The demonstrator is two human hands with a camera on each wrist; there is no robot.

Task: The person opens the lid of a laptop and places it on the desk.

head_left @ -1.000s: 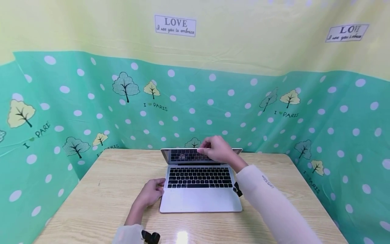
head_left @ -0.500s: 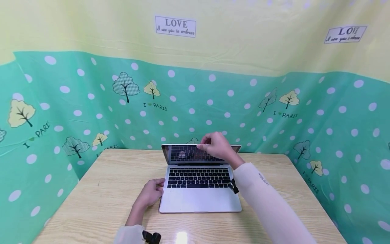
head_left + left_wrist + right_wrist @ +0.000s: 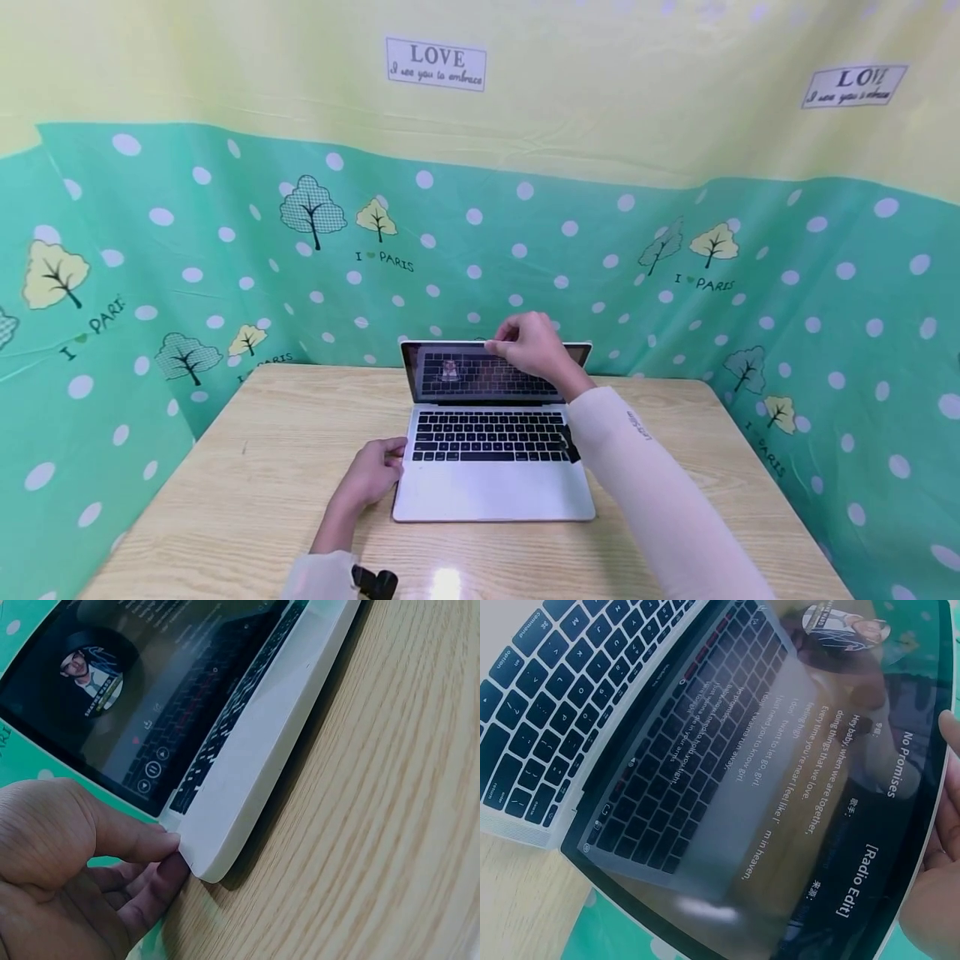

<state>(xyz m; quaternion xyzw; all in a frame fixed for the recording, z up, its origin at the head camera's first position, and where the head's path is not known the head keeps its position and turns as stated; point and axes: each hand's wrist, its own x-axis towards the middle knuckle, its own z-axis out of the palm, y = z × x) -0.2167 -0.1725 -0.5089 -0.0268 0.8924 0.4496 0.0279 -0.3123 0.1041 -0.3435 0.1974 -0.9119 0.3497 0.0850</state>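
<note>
So I had the laptop [image 3: 495, 493] sitting open just below the centre of the head view, and both hands were on it. My left hand [image 3: 371, 472] came up from the bottom with the wrist low, pinching the left side of the base near its front corner, thumb on top in the wrist view. The right hand [image 3: 531, 343] reached in from lower right, its sleeve [image 3: 660, 492] slanting across the laptop's right side, and it had a narrow pinch on the top edge of the screen [image 3: 457, 379], a bit right of the middle. Behind that edge, the spotted curtain [image 3: 480, 233] rose close to the back of the table [image 3: 262, 483], so room looked tighter there. I had more space sideways: wood ran out well past the laptop left and right, and toward me it continued off the bottom of the frame.
</note>
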